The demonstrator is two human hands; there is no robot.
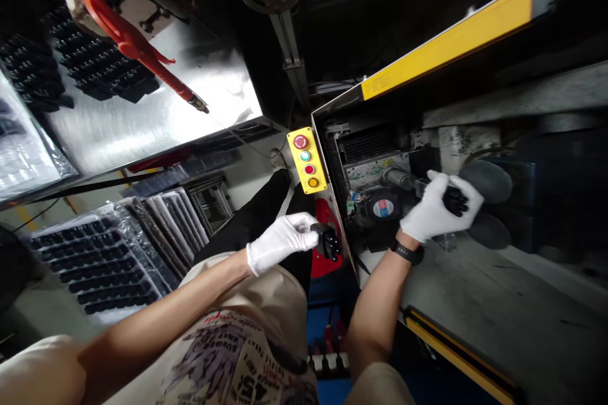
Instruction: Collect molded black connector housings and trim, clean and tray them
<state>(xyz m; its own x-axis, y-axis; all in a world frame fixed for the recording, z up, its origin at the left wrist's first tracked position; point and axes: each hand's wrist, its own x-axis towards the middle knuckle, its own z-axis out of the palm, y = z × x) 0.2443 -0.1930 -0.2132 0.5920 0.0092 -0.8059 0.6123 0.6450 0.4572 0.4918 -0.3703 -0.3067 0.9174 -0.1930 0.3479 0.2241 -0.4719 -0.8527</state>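
My left hand [285, 242], in a white glove, pinches a small black plastic part [327, 242] with shiny prongs in front of my body. Farther right, my right hand [439, 207], also gloved, is closed around a second black part [455, 201] inside the machine opening. This part shows similar prongs, and the fingers cover some of it. Just beyond the right hand are two round dark grey discs [485, 182] on the machine. A dark watch band [407, 252] circles my right wrist.
Between the hands and the metal table [204, 76] stands a yellow button box [308, 160]. An orange air gun [128, 38] hangs over the table, where rows of black parts [95, 57] lie. Trays of black parts [95, 259] lean at lower left. A yellow bar [446, 41] edges the machine.
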